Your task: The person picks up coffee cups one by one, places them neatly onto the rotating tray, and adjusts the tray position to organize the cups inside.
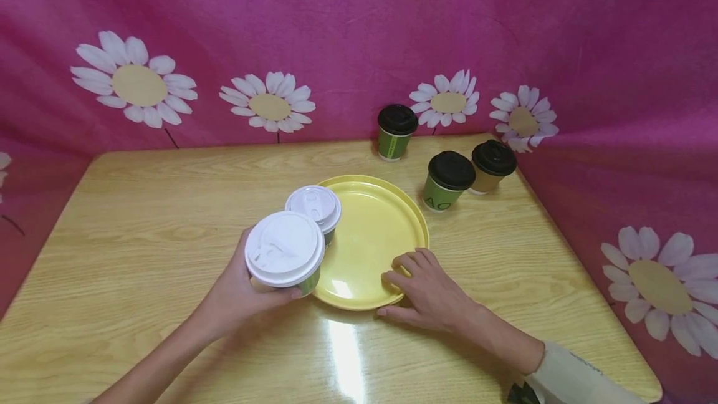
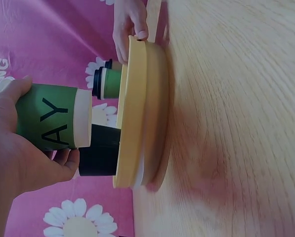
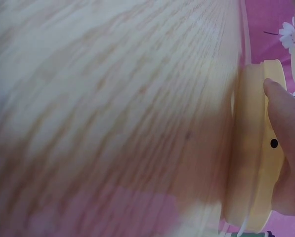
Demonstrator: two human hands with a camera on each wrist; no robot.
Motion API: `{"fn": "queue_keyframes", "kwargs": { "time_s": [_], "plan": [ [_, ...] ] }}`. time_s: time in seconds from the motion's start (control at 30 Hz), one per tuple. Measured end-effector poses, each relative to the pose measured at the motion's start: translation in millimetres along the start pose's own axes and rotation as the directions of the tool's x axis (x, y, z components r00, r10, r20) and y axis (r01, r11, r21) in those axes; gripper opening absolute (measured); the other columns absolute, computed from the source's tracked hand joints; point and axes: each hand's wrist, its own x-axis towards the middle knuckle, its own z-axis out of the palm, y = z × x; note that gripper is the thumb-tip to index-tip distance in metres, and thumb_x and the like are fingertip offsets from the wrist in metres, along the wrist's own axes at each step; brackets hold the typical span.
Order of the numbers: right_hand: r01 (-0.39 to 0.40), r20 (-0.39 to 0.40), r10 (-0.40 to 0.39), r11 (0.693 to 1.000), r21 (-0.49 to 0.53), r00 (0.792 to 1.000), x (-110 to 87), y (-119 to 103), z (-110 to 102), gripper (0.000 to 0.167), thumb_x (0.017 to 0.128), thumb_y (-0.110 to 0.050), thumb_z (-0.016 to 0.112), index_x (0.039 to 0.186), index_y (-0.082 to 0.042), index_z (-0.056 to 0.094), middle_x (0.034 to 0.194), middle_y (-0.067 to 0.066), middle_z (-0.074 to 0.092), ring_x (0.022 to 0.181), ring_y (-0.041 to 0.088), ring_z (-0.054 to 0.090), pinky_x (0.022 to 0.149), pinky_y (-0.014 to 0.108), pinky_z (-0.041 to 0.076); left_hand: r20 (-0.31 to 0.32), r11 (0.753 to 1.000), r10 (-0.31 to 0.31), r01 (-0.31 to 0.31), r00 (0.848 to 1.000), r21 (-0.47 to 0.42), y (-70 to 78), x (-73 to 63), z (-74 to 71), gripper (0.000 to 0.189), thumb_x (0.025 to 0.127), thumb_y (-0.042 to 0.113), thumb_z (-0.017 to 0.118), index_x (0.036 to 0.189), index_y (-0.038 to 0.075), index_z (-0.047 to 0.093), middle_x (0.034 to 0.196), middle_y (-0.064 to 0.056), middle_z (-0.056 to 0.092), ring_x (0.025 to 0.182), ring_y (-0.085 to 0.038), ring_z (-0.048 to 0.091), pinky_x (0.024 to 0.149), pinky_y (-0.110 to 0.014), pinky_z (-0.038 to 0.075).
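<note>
My left hand (image 1: 238,295) grips a green paper cup (image 2: 48,116) by its side, thumb and fingers round it. That cup has a white lid (image 1: 283,247) and is held up at the near left rim of a round yellow tray (image 1: 367,229). Just behind it, a dark paper cup (image 2: 102,150) with its own white lid (image 1: 314,203) stands on the left part of the tray. At the tray's near right rim, my right hand (image 1: 429,288) holds the edge, fingers bent over the inside and thumb (image 3: 272,89) on the outside.
Toward the back right of the wooden table (image 1: 168,204) stand two green cups (image 1: 392,144) (image 1: 441,195) and a brown cup (image 1: 487,181), all with black lids. A pink curtain (image 1: 348,30) printed with daisies hangs behind and beside the table.
</note>
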Motion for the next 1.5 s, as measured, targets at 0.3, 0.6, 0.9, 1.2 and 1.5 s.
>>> {"fn": "queue_keyframes", "kwargs": {
  "time_s": [0.3, 0.6, 0.9, 1.2, 1.5],
  "plan": [
    [0.015, -0.027, -0.015, 1.000, 0.007, 1.000, -0.2, -1, 2, 0.048, 0.090, -0.065, 0.058, 0.102, -0.019, 0.063, 0.106, 0.004, 0.054, 0.099, 0.027, 0.048, 0.094, 0.046, 0.036, 0.035, 0.999, 0.013, -0.012, 0.999, -0.032, -0.7, 3.3, 9.7, 0.097, 0.068, 0.008, 0.090, 0.146, 0.008, 0.033, 0.140, -0.006, 0.049, 0.128, -0.023, 0.043, 0.113, -0.049, 0.026],
    [0.013, -0.038, -0.013, 1.000, -0.002, 0.999, 0.4, 0, 2, 0.048, 0.089, -0.066, 0.058, 0.100, -0.019, 0.062, 0.104, 0.004, 0.054, 0.099, 0.027, 0.048, 0.093, 0.047, 0.036, 0.064, 0.999, 0.014, -0.011, 0.998, -0.052, -3.7, 6.8, 21.1, 0.098, 0.068, 0.010, 0.091, 0.147, 0.008, 0.032, 0.140, -0.008, 0.049, 0.131, -0.026, 0.043, 0.113, -0.055, 0.023],
    [0.005, -0.027, -0.006, 1.000, -0.007, 1.000, 0.7, -2, 2, 0.047, 0.088, -0.066, 0.059, 0.099, -0.020, 0.061, 0.105, 0.004, 0.055, 0.100, 0.028, 0.049, 0.095, 0.048, 0.036, 0.092, 0.996, 0.040, -0.032, 0.995, -0.085, -8.0, 10.4, 30.9, 0.098, 0.067, 0.007, 0.091, 0.146, 0.006, 0.034, 0.139, -0.008, 0.050, 0.132, -0.026, 0.043, 0.113, -0.054, 0.023],
    [0.001, -0.036, 0.000, 1.000, 0.006, 0.999, 1.4, -3, 1, 0.048, 0.088, -0.066, 0.059, 0.098, -0.019, 0.061, 0.103, 0.004, 0.054, 0.099, 0.028, 0.048, 0.095, 0.047, 0.036, 0.117, 0.996, 0.046, -0.037, 0.992, -0.075, -13.0, 10.4, 38.3, 0.100, 0.066, 0.006, 0.091, 0.148, 0.009, 0.034, 0.141, -0.006, 0.050, 0.132, -0.025, 0.043, 0.114, -0.053, 0.022],
    [-0.001, -0.053, 0.002, 1.000, 0.009, 0.999, 1.4, -4, 3, 0.047, 0.087, -0.066, 0.060, 0.095, -0.019, 0.060, 0.101, 0.003, 0.054, 0.096, 0.027, 0.048, 0.093, 0.047, 0.037, 0.111, 0.999, 0.033, -0.029, 0.993, -0.036, -16.3, 12.5, 43.8, 0.100, 0.063, 0.004, 0.091, 0.147, 0.007, 0.036, 0.140, -0.008, 0.051, 0.131, -0.026, 0.045, 0.114, -0.052, 0.024]
  ]
}}
